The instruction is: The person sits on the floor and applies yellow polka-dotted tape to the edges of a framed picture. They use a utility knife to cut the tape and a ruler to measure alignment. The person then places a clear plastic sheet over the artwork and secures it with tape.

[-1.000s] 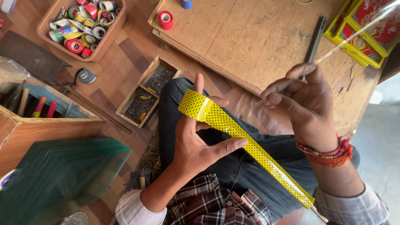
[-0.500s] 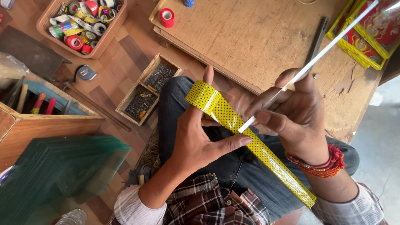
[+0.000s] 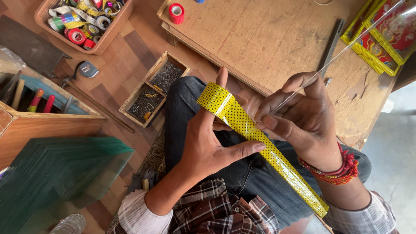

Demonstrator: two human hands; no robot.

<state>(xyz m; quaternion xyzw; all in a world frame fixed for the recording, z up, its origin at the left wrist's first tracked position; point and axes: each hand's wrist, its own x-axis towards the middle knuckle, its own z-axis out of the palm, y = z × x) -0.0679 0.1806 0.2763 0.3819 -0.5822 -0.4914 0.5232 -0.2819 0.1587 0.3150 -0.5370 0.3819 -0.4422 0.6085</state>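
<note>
The left hand (image 3: 203, 143) curls loosely around a yellow dotted tape strip (image 3: 260, 149) above the lap, thumb pressing it. The right hand (image 3: 310, 119) pinches a thin clear glass strip (image 3: 346, 47) where tape meets it; keeping the tape taut and centred should help it lie smooth.

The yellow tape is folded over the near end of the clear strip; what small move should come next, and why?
Probably slide the left hand along the yellow tape, pressing it down onto the clear strip. The tape is wrapped only at the end by the left fingers, while its long tail hangs loose toward the lap. The right hand already pinches the strip steady.
</note>
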